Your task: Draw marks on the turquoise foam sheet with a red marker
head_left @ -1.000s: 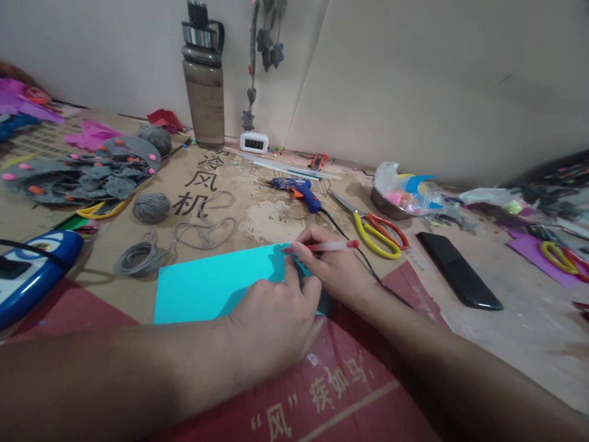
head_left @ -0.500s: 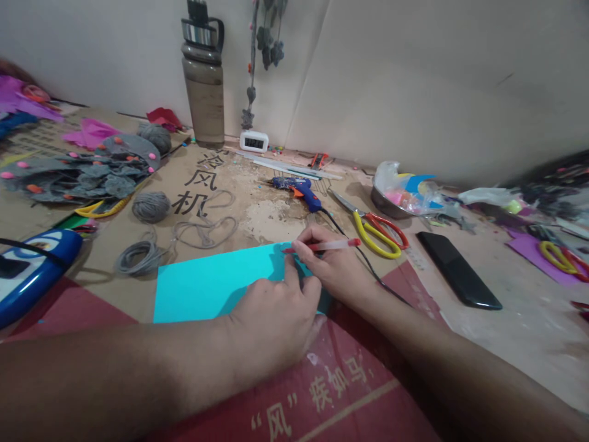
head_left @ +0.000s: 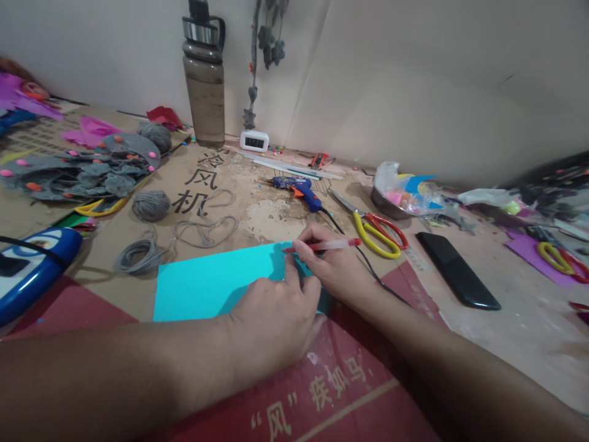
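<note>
Pen (head_left: 322, 246) in right hand (head_left: 334, 267); bowl (head_left: 380, 201) seemingly holds scraps (head_left: 405, 195).

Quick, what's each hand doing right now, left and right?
Left hand: curled, resting on the cyan paper; grip cannot be told.
Right hand: closed on the red pen.

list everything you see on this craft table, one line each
paper: 1, cyan, front centre under the hands
pen: 1, red, in the right hand's grip
scissors: 2, yellow and red, right of pen and far right
phone: 1, black, right side
glue gun: 1, blue, behind the paper
bottle: 1, smoky grey, by the wall
clock: 1, white, beside bottle
yarn balls: 2, grey, left
cord coil: 1, grey, left of paper
left hand: 1, bare, resting on paper
right hand: 1, bare, gripping pen
</note>
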A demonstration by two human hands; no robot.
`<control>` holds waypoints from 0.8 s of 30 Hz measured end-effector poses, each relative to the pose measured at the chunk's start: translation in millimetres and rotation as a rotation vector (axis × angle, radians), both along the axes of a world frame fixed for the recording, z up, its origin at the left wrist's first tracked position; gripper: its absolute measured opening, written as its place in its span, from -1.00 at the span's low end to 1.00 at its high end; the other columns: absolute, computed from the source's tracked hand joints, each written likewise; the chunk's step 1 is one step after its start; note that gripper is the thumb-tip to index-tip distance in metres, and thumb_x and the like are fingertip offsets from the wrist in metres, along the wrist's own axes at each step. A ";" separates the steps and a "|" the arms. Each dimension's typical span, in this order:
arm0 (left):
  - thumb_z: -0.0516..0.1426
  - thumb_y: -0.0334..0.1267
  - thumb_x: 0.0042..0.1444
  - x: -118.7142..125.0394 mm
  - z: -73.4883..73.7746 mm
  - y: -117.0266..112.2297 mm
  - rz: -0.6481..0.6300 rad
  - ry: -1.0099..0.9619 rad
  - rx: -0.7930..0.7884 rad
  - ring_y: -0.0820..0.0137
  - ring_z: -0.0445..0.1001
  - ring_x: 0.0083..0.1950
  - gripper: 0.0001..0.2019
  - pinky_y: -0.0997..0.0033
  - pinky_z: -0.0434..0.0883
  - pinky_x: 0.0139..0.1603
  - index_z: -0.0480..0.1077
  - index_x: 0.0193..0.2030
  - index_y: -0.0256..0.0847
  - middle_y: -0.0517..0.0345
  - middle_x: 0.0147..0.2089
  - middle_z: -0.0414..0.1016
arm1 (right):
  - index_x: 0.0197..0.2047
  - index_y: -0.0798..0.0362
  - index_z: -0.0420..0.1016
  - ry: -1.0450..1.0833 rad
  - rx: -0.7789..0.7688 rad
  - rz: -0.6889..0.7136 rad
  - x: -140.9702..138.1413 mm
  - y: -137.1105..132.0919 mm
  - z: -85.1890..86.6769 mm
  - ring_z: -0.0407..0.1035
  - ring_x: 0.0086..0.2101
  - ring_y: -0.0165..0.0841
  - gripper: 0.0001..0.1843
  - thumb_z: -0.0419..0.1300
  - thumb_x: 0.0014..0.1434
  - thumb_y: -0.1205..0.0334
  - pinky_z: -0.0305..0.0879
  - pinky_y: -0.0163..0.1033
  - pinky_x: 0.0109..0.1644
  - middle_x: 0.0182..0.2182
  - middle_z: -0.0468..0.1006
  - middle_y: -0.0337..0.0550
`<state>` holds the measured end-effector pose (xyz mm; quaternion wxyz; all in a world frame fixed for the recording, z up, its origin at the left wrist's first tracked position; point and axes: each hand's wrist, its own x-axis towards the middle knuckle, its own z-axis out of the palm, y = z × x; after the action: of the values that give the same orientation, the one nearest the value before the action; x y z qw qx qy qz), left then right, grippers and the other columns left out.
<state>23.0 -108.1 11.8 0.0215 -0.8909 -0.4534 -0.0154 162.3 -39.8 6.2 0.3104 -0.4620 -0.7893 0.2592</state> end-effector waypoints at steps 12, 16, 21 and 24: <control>-0.02 -0.08 0.24 0.3 2.8 0.4 -0.007 -0.010 -0.007 -0.05 0.55 -0.13 -0.47 0.26 0.48 -0.50 0.20 0.21 -0.45 -0.59 0.18 0.26 | -0.41 0.01 0.33 0.019 -0.044 -0.010 -0.2 1.5 -1.0 0.30 -0.43 -0.42 -0.80 0.09 0.23 0.15 0.20 -0.28 -0.33 -0.48 0.42 -0.27; -0.01 -0.08 0.23 0.3 1.5 -0.2 -0.004 -0.005 0.009 -0.01 0.55 -0.15 -0.47 0.27 0.49 -0.49 0.20 0.21 -0.43 -0.57 0.20 0.25 | -0.42 0.02 0.33 0.044 -0.063 0.001 -1.5 1.0 0.5 0.29 -0.44 -0.43 -0.81 0.10 0.22 0.17 0.20 -0.28 -0.33 -0.49 0.41 -0.27; -0.01 -0.10 0.23 -0.2 -0.3 -1.1 -0.005 -0.009 0.022 0.02 0.56 -0.22 -0.48 0.27 0.47 -0.53 0.21 0.21 -0.44 -0.58 0.20 0.24 | -0.45 0.02 0.32 0.059 -0.069 0.022 -3.3 0.5 3.0 0.27 -0.46 -0.44 -0.80 0.10 0.21 0.21 0.18 -0.29 -0.36 -0.50 0.40 -0.28; -0.01 -0.08 0.23 -0.6 0.1 -1.0 -0.016 0.009 0.011 0.02 0.56 -0.24 -0.48 0.28 0.45 -0.57 0.21 0.22 -0.42 -0.57 0.22 0.20 | -0.46 0.02 0.32 0.065 -0.071 0.023 -3.4 -0.3 4.4 0.27 -0.47 -0.44 -0.80 0.10 0.20 0.22 0.18 -0.29 -0.36 -0.51 0.39 -0.28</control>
<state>22.4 -109.0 11.9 0.0282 -0.8944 -0.4461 -0.0142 158.9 -40.1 10.6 0.3163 -0.4548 -0.7745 0.3053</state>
